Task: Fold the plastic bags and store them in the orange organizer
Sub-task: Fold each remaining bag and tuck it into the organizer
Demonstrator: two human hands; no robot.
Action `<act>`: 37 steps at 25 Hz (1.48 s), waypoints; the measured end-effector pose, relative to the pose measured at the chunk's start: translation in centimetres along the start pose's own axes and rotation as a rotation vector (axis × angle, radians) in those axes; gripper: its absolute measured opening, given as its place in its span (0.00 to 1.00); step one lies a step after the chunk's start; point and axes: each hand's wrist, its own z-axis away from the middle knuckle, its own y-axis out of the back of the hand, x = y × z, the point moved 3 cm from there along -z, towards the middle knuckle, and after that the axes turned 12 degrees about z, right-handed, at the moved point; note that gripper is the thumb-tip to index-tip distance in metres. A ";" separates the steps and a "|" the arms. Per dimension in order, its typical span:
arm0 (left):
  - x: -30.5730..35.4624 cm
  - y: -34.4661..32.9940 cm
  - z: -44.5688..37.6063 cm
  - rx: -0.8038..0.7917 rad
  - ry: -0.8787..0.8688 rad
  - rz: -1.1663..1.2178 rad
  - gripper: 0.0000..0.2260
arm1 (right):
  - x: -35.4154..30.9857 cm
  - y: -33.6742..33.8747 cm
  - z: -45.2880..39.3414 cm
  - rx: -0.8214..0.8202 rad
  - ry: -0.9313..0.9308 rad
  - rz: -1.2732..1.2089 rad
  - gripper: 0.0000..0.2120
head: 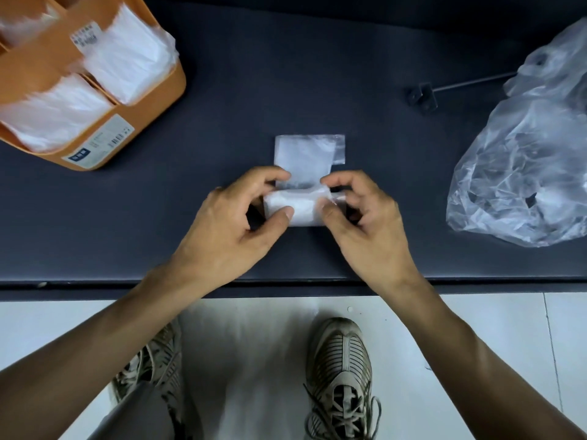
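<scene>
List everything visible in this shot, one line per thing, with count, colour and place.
Folded strip of translucent plastic bag: one, whitish, table centre, half rolled.
Orange plastic organizer: one, far left, compartments hold folded white bags.
Crumpled loose plastic bags: a clear pile, far right.
Metal rod with bracket: one, dark, right of centre.
Dark table: one.
Sneakers: two, grey, on pale floor.
Left hand, right hand: both pinch the strip's rolled end.

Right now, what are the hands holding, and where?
Both hands pinch the folded plastic bag at its rolled near end: left hand on its left side, right hand on its right.
</scene>
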 end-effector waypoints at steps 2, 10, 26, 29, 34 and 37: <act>0.1 0.0 -0.4 -0.012 -0.011 -0.005 0.22 | 0.2 0.1 -0.3 -0.016 -0.078 -0.044 0.11; -0.7 -0.4 -2.4 -0.057 -0.045 -0.152 0.13 | -0.7 -0.2 0.8 0.141 0.333 0.436 0.18; -0.3 0.1 -1.8 -0.187 -0.162 -0.092 0.27 | -1.1 0.0 -0.1 0.096 0.251 0.238 0.14; 0.4 0.4 -2.1 -0.001 -0.157 0.029 0.21 | -0.6 0.0 -1.2 0.032 0.085 0.118 0.13; -0.5 0.3 -3.6 -0.015 0.047 -0.325 0.25 | -0.4 -0.2 -2.1 -0.076 -0.002 0.144 0.10; -0.2 0.2 -3.5 0.000 0.104 0.012 0.10 | -1.0 0.0 -1.6 -0.007 -0.036 0.071 0.11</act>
